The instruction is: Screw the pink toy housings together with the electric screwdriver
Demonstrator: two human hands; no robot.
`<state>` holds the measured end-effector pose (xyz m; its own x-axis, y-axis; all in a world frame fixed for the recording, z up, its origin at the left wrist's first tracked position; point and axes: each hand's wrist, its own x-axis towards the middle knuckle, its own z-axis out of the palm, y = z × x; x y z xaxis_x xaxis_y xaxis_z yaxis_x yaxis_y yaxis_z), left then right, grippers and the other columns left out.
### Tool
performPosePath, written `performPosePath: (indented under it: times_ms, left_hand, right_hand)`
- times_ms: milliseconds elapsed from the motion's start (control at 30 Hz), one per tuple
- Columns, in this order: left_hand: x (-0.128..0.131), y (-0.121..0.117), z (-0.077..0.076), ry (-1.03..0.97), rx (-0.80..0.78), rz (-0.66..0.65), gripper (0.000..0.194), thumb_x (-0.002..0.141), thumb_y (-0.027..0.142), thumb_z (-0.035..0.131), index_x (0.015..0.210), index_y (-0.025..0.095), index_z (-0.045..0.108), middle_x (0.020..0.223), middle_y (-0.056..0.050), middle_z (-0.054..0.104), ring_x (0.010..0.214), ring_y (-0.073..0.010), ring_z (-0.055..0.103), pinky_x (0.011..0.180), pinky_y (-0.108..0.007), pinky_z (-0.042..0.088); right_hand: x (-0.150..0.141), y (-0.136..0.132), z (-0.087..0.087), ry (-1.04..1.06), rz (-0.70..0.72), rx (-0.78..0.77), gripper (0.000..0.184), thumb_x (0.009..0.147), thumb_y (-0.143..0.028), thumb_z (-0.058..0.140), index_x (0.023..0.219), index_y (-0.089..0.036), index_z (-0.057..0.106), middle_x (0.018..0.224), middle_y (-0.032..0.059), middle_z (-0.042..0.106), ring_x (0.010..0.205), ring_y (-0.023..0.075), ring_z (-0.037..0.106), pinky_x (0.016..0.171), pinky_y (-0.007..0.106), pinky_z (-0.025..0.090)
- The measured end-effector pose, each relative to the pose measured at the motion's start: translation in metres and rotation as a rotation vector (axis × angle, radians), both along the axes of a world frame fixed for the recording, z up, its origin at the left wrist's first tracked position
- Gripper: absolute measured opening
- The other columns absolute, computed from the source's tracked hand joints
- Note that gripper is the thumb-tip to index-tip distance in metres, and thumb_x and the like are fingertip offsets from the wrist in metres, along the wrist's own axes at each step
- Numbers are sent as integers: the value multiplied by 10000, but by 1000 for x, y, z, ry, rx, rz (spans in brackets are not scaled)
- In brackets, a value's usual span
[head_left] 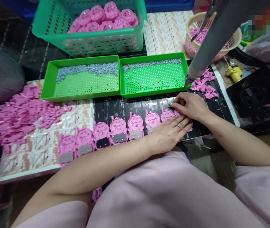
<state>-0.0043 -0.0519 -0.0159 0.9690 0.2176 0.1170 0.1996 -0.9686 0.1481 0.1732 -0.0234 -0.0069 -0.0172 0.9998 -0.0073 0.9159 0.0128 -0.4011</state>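
Observation:
My left hand (169, 131), with a ring on one finger, lies flat with fingers stretched over the right end of a row of pink plastic casings (135, 122). It partly covers a casing (178, 112) there. My right hand (193, 106) is just beyond it, fingers curled and thumb and forefinger pinched together. Something small and greyish shows at its fingertips, too small to name. Several casings in the row have a grey or black plate (102, 143) on the lower part. A grey powered screwdriver (202, 52) hangs slanted above my right hand, its tip near the right green tray.
Two green trays (120, 91) hold small silvery screws (87, 70). Behind stands a green basket (89, 42) of pink assemblies. Pink parts (23, 110) lie heaped at left, others (206, 84) at right. A beige basket (234, 39) and a yellow tool (234, 73) are farther right.

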Motion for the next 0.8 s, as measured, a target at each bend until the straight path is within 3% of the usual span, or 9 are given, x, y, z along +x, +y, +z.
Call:
performPosePath:
  times_ms: [200,367,433,567,667,800]
  left_hand:
    - [0,2,-1,-25,-18,-3,446,973,228,430,1389,68,435,1473,-181,411,1381,-263,389,1137,-412,340]
    - [-1,2,-2,-32,-18,-4,444,979,249,434,1389,78,433,1471,-172,418,1382,-260,387,1148,-413,322]
    - [-1,2,-1,-35,-18,0,440,981,263,438,1383,83,443,1475,-165,415,1375,-265,398,1141,-414,330]
    - [0,2,5,1,-20,-5,437,978,238,445,1383,74,443,1486,-170,395,1360,-265,420,1129,-402,341]
    - [0,2,7,23,-30,0,437,979,227,441,1390,78,436,1490,-169,388,1367,-261,411,1129,-398,336]
    - [1,2,6,24,-41,10,431,979,213,436,1393,90,429,1491,-165,387,1381,-237,393,1142,-396,319]
  right_hand:
    - [-2,-1,-1,83,-40,35,307,790,-500,649,939,-232,664,699,-20,625,663,130,563,587,257,333]
    - [10,-15,11,134,-10,55,303,832,-485,611,932,-213,697,827,20,707,720,150,622,648,273,407]
    - [28,-27,17,8,-43,118,272,879,-434,556,905,-210,707,919,43,724,785,176,645,687,293,428]
    - [70,-47,19,-352,-283,242,291,900,-367,505,1024,-186,696,1007,121,707,861,275,647,657,359,433]
    - [80,-54,13,-391,-212,295,314,910,-333,479,1106,-174,665,1092,140,685,946,306,627,724,407,469]
    - [76,-60,9,-268,-111,381,263,921,-329,470,1069,-233,666,1054,82,698,959,265,622,803,405,493]
